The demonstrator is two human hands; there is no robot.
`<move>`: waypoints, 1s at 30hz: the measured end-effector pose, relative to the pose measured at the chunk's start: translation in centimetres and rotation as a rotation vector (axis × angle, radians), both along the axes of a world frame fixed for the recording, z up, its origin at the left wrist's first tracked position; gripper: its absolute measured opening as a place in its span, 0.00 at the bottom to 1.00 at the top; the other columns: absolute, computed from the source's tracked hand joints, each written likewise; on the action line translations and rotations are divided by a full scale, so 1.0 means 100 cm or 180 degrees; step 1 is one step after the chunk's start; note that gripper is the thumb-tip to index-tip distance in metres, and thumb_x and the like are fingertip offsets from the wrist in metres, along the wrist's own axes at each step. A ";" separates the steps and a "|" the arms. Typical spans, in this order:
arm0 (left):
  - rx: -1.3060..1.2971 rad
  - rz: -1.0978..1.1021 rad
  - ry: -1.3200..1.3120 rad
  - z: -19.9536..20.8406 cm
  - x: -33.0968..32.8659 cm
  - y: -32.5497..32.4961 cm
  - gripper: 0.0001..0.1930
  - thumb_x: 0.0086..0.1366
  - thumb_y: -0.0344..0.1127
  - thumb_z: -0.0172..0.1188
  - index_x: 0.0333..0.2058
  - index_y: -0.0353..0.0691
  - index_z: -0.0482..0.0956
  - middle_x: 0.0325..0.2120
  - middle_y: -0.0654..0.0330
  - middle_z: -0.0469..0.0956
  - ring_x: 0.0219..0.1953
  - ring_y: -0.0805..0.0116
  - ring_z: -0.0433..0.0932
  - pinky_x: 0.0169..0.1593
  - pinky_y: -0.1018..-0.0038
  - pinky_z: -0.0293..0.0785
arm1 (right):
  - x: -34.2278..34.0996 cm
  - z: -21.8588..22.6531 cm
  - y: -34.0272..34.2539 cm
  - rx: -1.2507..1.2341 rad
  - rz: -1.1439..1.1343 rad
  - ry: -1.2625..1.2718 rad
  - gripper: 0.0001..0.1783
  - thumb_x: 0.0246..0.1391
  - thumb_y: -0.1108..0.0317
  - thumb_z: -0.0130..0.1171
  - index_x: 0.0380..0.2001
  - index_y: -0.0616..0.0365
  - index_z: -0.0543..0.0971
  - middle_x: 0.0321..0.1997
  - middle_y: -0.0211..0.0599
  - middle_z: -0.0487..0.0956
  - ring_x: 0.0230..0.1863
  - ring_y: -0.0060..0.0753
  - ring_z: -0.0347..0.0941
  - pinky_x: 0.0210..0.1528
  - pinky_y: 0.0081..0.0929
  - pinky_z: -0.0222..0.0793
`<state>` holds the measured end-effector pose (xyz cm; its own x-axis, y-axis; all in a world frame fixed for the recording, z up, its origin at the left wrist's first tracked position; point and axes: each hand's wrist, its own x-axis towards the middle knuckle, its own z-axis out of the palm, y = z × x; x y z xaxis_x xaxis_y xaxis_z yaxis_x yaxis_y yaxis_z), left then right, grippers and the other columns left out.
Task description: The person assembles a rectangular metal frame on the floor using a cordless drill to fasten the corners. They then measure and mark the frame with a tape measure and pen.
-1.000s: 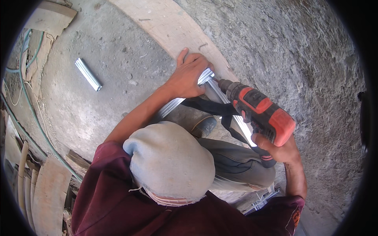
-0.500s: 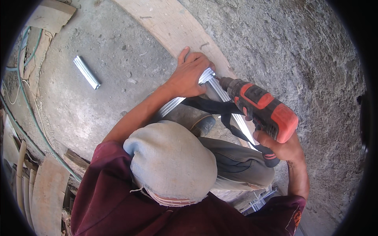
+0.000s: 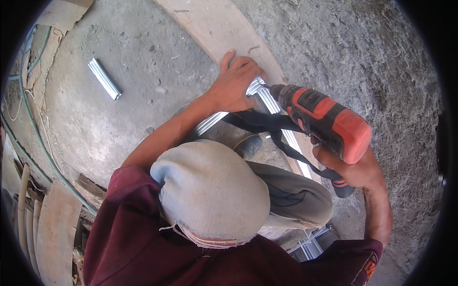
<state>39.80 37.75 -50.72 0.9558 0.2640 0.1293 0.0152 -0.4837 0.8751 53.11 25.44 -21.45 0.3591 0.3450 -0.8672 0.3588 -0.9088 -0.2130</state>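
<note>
My left hand (image 3: 237,83) is closed over the meeting ends of two ribbed silver metal channels. One channel (image 3: 292,142) runs down toward my knee; the other (image 3: 210,123) slants down left beneath my left forearm. In my right hand (image 3: 350,168) is a red and black cordless drill (image 3: 329,121), gripped by its handle. Its chuck points left at the corner where the channels meet, close to my left fingers; whether the tip touches metal is too small to tell. A black strap (image 3: 255,125) loops across the channels toward the drill handle.
A wooden plank (image 3: 210,28) with bent nails lies beyond the corner, beside rough concrete (image 3: 381,62). A short silver channel offcut (image 3: 104,79) rests on the dusty floor at left. Green hose (image 3: 36,128), boards and pipes (image 3: 29,224) line the left edge. My boot (image 3: 249,145) stands between the channels.
The drill's rear end and my right forearm have shifted right and outward. My left hand keeps its hold at the corner, appearing slightly higher and further right.
</note>
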 end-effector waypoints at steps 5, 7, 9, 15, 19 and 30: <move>-0.0011 0.0025 -0.0038 0.000 0.002 -0.001 0.28 0.43 0.33 0.63 0.48 0.50 0.76 0.47 0.65 0.77 0.65 0.57 0.66 0.75 0.42 0.33 | 0.003 -0.002 -0.010 0.0203 -0.0013 -0.0101 0.31 0.50 0.62 0.71 0.57 0.59 0.76 0.54 0.45 0.81 0.56 0.43 0.79 0.60 0.36 0.72; -0.0014 0.0056 -0.0024 -0.001 0.001 -0.002 0.28 0.42 0.33 0.63 0.48 0.50 0.76 0.47 0.65 0.77 0.65 0.57 0.66 0.75 0.43 0.33 | 0.003 -0.003 -0.009 0.0179 0.0036 -0.0100 0.31 0.50 0.62 0.71 0.57 0.59 0.76 0.54 0.44 0.81 0.56 0.43 0.78 0.60 0.36 0.71; -0.0021 0.0067 -0.0021 -0.001 0.001 -0.002 0.28 0.42 0.33 0.63 0.48 0.50 0.77 0.47 0.65 0.77 0.65 0.56 0.66 0.75 0.42 0.33 | 0.004 -0.003 -0.008 0.0213 0.0096 -0.0088 0.31 0.51 0.61 0.72 0.57 0.59 0.77 0.54 0.44 0.81 0.56 0.42 0.79 0.60 0.35 0.72; 0.0014 0.0121 0.0037 0.000 0.000 -0.002 0.28 0.42 0.33 0.64 0.48 0.50 0.77 0.47 0.64 0.77 0.65 0.56 0.66 0.75 0.43 0.33 | 0.005 -0.004 -0.005 0.0101 0.0051 -0.0084 0.30 0.51 0.61 0.71 0.56 0.59 0.77 0.52 0.45 0.82 0.54 0.41 0.79 0.58 0.35 0.72; -0.0005 0.0122 0.0043 0.001 0.002 -0.004 0.28 0.42 0.34 0.65 0.48 0.50 0.77 0.47 0.64 0.77 0.65 0.56 0.66 0.75 0.43 0.33 | 0.003 -0.001 -0.001 0.0131 0.0133 -0.0096 0.29 0.52 0.61 0.70 0.55 0.60 0.77 0.51 0.44 0.82 0.52 0.41 0.80 0.56 0.36 0.73; 0.0067 0.0129 0.0065 0.001 0.001 -0.003 0.27 0.44 0.36 0.66 0.48 0.49 0.76 0.46 0.63 0.78 0.65 0.55 0.66 0.75 0.42 0.34 | 0.004 -0.006 0.001 0.0213 0.0107 -0.0040 0.30 0.50 0.65 0.70 0.57 0.59 0.76 0.52 0.44 0.82 0.53 0.42 0.80 0.57 0.36 0.73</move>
<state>39.89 37.46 -50.58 0.9469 0.3000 0.1159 0.0529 -0.5007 0.8640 53.54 25.50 -22.06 0.3569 0.4142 -0.8373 0.3919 -0.8800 -0.2682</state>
